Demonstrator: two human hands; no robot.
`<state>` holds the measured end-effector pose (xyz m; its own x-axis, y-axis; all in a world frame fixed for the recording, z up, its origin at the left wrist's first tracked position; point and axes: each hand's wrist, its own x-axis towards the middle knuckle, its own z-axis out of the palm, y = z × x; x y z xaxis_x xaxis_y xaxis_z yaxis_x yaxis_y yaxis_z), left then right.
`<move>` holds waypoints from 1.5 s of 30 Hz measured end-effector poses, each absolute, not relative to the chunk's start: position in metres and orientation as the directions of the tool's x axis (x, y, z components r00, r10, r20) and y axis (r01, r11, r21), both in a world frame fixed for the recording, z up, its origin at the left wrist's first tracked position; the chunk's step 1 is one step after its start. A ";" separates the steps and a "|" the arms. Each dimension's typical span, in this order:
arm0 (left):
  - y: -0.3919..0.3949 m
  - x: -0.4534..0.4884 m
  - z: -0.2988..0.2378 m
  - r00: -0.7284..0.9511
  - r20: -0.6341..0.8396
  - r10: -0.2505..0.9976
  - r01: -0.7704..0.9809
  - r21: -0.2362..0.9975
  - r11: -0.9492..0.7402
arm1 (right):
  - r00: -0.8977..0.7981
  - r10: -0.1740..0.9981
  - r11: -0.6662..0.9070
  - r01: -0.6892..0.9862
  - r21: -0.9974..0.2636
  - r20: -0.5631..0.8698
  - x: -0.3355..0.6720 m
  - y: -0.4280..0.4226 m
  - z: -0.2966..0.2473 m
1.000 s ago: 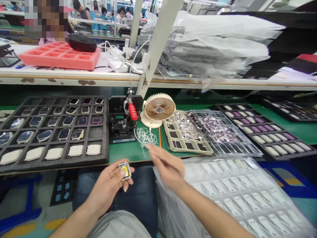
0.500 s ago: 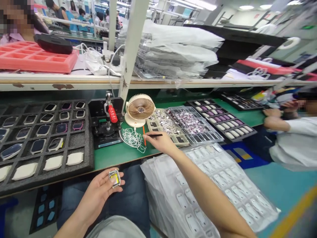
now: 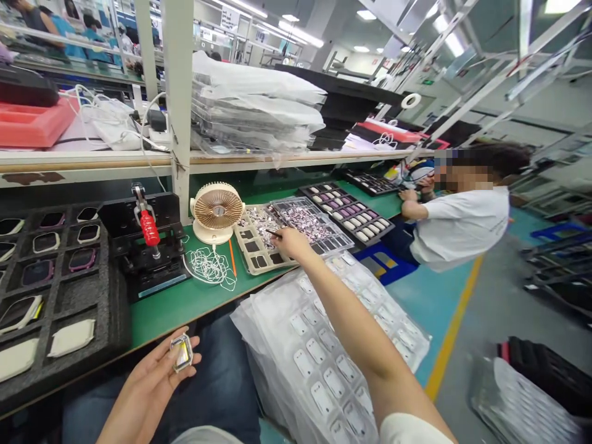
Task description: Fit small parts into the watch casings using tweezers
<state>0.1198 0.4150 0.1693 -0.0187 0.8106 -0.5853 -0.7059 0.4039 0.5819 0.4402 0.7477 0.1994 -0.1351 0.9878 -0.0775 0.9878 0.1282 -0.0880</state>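
My left hand [image 3: 160, 376] holds a smartwatch case [image 3: 181, 353] over my lap, thumb and fingers round its edges. A pale frame surrounds its inside, where a yellow patch shows. My right hand [image 3: 293, 243] reaches out over the beige parts tray [image 3: 266, 262], closed on a slim black tool [image 3: 274, 234] that looks like tweezers. Small loose parts [image 3: 263, 221] lie heaped under and around the tool's tip; whether it touches them I cannot tell. To the right, a clear tray [image 3: 340, 237] is covered with more small purple and silver parts.
On the left are a foam tray of watches [image 3: 111, 302] and a clamp press with a red handle [image 3: 148, 227]. A fan [image 3: 217, 209], a tangled white cable [image 3: 208, 266] and an orange stick [image 3: 232, 258] lie nearby. Bagged trays [image 3: 319, 351] sit beside my lap. A co-worker [image 3: 457, 222] sits farther right.
My view has swung right. My right hand has moved from beside the white cable to over the beige parts tray, still holding the black tweezers. My left hand keeps the watch case, slightly turned.
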 end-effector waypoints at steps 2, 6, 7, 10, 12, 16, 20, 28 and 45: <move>0.415 0.119 0.168 0.004 -0.598 0.801 -0.734 0.543 0.408 | -0.177 0.981 0.171 0.982 -0.081 -0.084 0.439 0.746 0.195; 0.415 0.118 0.166 -0.024 -0.613 0.790 -0.712 0.565 0.416 | -0.258 0.958 0.247 0.964 -0.100 -0.127 0.436 0.747 0.188; 0.416 0.118 0.166 -0.030 -0.609 0.793 -0.703 0.576 0.416 | -0.274 0.952 0.260 0.959 -0.109 -0.136 0.436 0.748 0.187; 0.417 0.120 0.165 -0.024 -0.599 0.800 -0.692 0.588 0.419 | -0.317 0.936 0.296 0.944 -0.147 -0.150 0.436 0.754 0.185; 0.417 0.121 0.164 -0.012 -0.601 0.799 -0.695 0.580 0.426 | -0.338 0.927 0.308 0.933 -0.186 -0.161 0.438 0.758 0.185; 0.416 0.122 0.162 0.014 -0.608 0.794 -0.718 0.547 0.432 | -0.342 0.927 0.279 0.905 -0.321 -0.157 0.443 0.763 0.188; 0.414 0.119 0.165 0.006 -0.595 0.804 -0.757 0.522 0.392 | -0.294 0.952 0.207 0.819 -0.536 -0.082 0.450 0.754 0.199; 0.420 0.124 0.184 0.006 -0.565 0.825 -0.792 0.501 0.349 | -0.409 0.902 0.052 0.427 -0.903 -0.142 0.416 0.669 0.219; 0.419 0.114 0.198 0.102 -0.433 0.896 -0.737 0.572 0.360 | -0.862 0.403 0.530 -0.055 -0.846 0.308 0.294 0.541 0.247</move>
